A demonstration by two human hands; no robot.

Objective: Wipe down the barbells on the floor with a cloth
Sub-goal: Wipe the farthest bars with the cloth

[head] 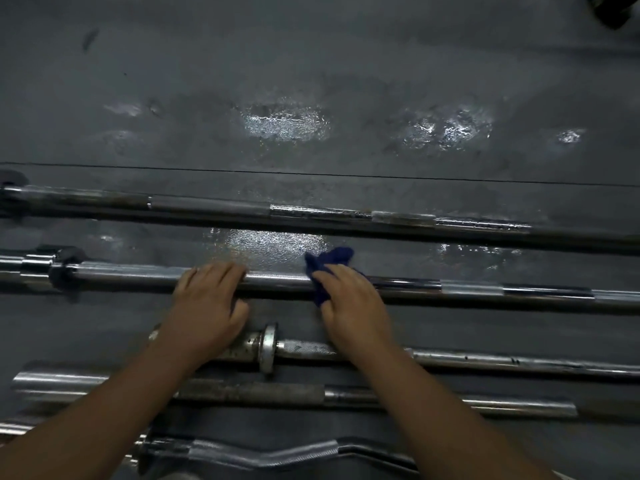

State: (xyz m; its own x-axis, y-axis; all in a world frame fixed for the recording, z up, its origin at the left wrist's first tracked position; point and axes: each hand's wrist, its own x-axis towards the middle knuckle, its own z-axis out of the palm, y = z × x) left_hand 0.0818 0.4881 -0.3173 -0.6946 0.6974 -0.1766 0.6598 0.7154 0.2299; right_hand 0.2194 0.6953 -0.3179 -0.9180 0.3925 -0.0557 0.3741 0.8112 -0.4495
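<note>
Several steel barbells lie side by side on the dark floor. My left hand [207, 299] rests over the second barbell [485, 289], fingers laid across its shaft. My right hand [353, 306] grips a dark blue cloth [329, 268] and presses it around the same bar, just right of my left hand. The far barbell [311, 213] runs the width of the view behind it. Nearer me lie a bar with a round collar [270, 348], a rusty-looking bar [277, 393] and a curved curl bar [277, 455].
The grey rubber floor [311, 81] shines with wet patches beyond the bars and between the first two. A thin seam line [346, 174] crosses the floor behind the far bar. A dark object [613, 8] sits at the top right corner.
</note>
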